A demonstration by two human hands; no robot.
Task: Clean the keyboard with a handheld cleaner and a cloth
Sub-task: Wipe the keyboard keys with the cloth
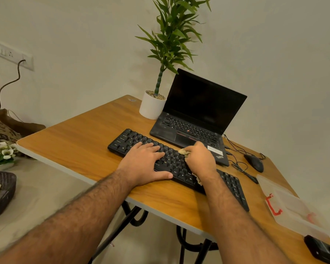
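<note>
Wiping the black keyboard on the wooden table, the person has the right hand curled tight around a small tan cloth, which pokes out at the fingers and under the wrist. The left hand lies flat and open on the keys, gripping nothing, just pinning the keyboard down. If that hand lets go, the keyboard may slide toward the laptop just behind it. Rubbing too hard might pop a key off. The cloth could also catch the thin cable by the mouse. The black thing at the table's near right corner may be the handheld cleaner, though it is hard to tell.
</note>
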